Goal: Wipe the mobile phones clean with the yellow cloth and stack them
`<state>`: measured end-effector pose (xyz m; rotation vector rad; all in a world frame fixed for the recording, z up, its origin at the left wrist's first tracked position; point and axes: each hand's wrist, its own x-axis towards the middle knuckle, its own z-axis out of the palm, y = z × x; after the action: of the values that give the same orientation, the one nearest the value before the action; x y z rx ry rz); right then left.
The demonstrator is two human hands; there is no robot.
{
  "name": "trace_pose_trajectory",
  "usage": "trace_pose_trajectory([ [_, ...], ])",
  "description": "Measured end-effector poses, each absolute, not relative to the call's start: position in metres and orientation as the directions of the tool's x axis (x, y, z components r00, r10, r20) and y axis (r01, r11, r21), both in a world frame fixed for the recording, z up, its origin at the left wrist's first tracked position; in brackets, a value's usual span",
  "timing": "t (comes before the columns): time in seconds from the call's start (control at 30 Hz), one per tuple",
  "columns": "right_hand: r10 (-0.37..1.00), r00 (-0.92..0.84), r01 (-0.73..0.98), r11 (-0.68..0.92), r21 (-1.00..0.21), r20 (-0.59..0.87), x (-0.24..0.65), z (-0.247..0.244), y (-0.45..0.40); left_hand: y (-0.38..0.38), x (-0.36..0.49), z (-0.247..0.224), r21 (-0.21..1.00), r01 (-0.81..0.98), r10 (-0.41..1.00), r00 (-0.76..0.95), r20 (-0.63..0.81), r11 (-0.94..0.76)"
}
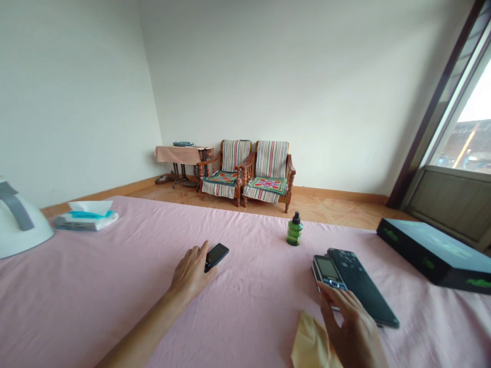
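Observation:
My left hand (194, 271) is closed around the lower part of a small black phone (218, 254), which lies on the pink cloth near the middle. At the right, my right hand (347, 317) has its fingers on the lower end of a silver and blue keypad phone (327, 271). That phone lies against a long dark case with a spotted pattern (362, 286). Beneath and beside my right wrist is a yellowish paper or cloth piece (311, 340). A green bottle with a black cap (294, 231) stands upright beyond the keypad phone.
The pink-covered table (153, 225) holds a tissue pack (87, 217) and a white kettle (23, 225) at the left, and a black box (437, 253) at the right. Two wooden chairs (268, 179) and a small covered table (178, 154) stand by the wall.

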<state>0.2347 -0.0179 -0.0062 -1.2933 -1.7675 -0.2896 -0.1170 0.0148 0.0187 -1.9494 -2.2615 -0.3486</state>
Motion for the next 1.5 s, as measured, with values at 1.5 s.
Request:
trace_pose_trajectory([
  [1.5, 0.779, 0.122, 0.949, 0.089, -0.302, 0.614, 0.225, 0.001, -0.014, 0.018, 0.057, 0.003, 0.976, -0.110, 0.902, 0.411, -0.129, 0.190],
])
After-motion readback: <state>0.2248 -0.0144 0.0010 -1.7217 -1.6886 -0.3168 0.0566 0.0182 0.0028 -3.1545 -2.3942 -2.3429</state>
